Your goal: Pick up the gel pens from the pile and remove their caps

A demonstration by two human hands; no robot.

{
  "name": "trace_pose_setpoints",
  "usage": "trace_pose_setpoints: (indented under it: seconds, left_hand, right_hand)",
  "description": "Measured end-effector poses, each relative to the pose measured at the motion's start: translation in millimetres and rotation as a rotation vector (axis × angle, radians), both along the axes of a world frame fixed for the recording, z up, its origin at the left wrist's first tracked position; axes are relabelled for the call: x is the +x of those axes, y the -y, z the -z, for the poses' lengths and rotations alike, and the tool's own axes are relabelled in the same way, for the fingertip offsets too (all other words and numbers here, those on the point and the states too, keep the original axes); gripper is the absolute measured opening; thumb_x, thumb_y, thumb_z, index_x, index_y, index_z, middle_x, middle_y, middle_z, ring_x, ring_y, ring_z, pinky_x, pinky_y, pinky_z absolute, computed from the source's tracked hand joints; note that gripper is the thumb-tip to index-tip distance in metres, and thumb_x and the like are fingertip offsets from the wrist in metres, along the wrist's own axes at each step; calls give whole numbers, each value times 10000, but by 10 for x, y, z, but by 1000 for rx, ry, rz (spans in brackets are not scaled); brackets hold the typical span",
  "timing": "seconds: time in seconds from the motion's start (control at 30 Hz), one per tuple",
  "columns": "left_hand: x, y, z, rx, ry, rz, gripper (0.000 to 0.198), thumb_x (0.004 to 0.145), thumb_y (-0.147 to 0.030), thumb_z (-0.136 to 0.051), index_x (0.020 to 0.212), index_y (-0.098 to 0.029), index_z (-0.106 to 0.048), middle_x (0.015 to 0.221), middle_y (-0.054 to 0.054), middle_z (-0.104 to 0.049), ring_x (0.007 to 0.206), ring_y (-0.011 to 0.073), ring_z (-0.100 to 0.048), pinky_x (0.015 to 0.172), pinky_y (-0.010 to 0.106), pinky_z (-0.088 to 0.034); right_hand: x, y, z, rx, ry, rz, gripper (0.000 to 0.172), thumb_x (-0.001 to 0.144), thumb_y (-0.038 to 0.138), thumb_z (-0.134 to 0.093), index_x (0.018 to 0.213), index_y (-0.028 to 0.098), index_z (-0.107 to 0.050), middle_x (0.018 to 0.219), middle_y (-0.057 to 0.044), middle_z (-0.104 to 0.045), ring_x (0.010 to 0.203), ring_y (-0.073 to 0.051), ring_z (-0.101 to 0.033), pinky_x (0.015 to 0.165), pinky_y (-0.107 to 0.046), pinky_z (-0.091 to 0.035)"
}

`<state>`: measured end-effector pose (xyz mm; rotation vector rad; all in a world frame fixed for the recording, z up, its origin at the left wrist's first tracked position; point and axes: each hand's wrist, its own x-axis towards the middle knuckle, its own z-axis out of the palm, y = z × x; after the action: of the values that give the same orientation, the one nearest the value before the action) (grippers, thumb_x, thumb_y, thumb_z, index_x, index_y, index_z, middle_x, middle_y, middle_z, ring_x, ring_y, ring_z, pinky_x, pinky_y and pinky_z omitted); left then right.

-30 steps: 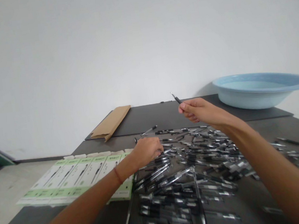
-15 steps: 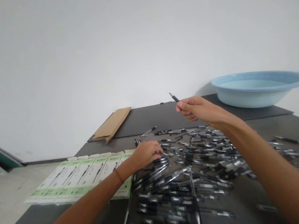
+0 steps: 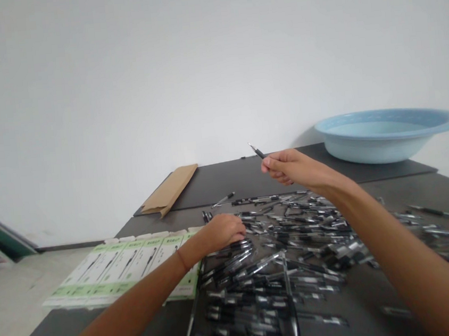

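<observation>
Black, slender, round plastic pen (image 3: 258,152) should be pinched lightly behind its tip, as is done between thumb and curled fingers by the right hand (image 3: 284,167), above the far part of the worktop (image 3: 403,189); the point is best left untouched. The left hand (image 3: 223,230) is curled over loose black-and-clear plastic pens (image 3: 259,265) at mid-worktop; whether one is gripped cannot be told. On the raised pen, a silvery point is tilted upward; the rear is hidden.

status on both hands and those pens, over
Right hand holds one pen, tip up. Left hand at loose pens, grip hidden. Left forearm partly hides green-white boxes.
</observation>
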<state>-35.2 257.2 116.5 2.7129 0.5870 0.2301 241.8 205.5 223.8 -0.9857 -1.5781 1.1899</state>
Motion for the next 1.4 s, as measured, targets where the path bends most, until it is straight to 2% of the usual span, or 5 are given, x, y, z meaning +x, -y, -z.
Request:
trace_pose_setpoints:
  seconds: [0.13,0.27,0.4,0.47,1.4]
  left_hand:
    - [70,129,-118,-124,212,-203,224,909,-368,-650,849,-156,-688,805,53,-676,741,162,-594,739,282,-479]
    - [147,605,-343,-344,431,-386,403,1037,-448,-407,976,-118,-631,805,60,-659,633,120,-573,577,239,-484]
    - [201,1144,-571,-1083,818,-413,263,927,-351,-678,867,-95,-682,792,43,-658,626,63,-590,595,162,-492]
    - [208,1300,-641,-1257,907,-422,226,877,-305,-760,880,-80,-736,798,57,-684,633,61,-623,610,145,-516]
    - [143,1558,-812,-1215,797,-166,172,914,-237,-746,1067,-178,-796,919,81,-797,640,80,-716,579,141,-560]
  right_hand:
    - [2,1,-14,-5,-2,5,322,980,464,-619,815,190,-583,606,78,-293,506,-87,-212,513,-291,-131]
    - [6,50,-63,6,0,-16,333,963,494,-636,819,198,-585,610,73,-301,513,-95,-224,509,-295,-142]
    - [-3,126,-112,36,3,-31,342,944,506,-657,817,195,-594,619,67,-314,519,-94,-230,511,-297,-142]
    - [-7,153,-126,46,7,-36,345,936,512,-664,819,194,-599,620,67,-312,517,-93,-227,513,-298,-135]
    - [50,168,-147,52,-30,-29,377,897,545,-697,797,197,-591,604,79,-298,504,-84,-217,505,-291,-133]
